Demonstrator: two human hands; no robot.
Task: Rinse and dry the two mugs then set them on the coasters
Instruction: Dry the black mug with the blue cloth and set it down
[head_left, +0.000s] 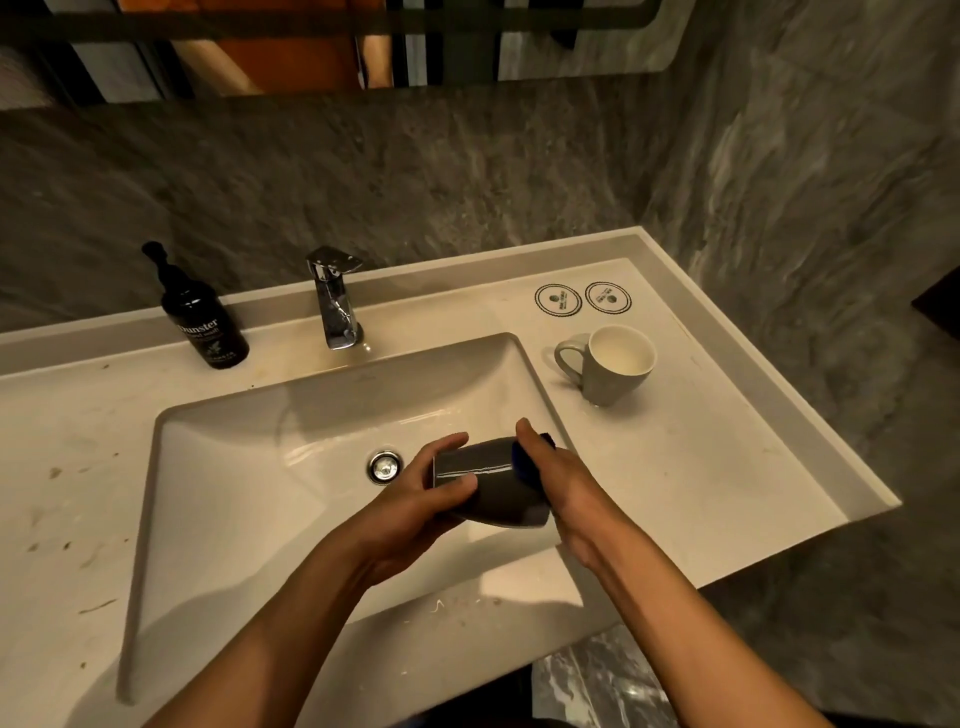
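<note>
Over the sink basin (218, 467), the person's left hand (415, 499) is wrapped around a grey mug (483, 486) held on its side, while the right hand (561, 483) presses a blue cloth (519, 457) into its mouth, so I'd judge this one is being dried. Nearby on the counter (727, 467), the second mug (613, 369) stands upright beside the basin, and both coasters (582, 299) near the back wall are bare, so the setting down is not yet done.

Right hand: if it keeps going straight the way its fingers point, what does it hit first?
The right hand already presses a blue cloth at the held grey mug. Past those, its line likely runs over the sink basin toward the faucet; depth unclear.
</note>
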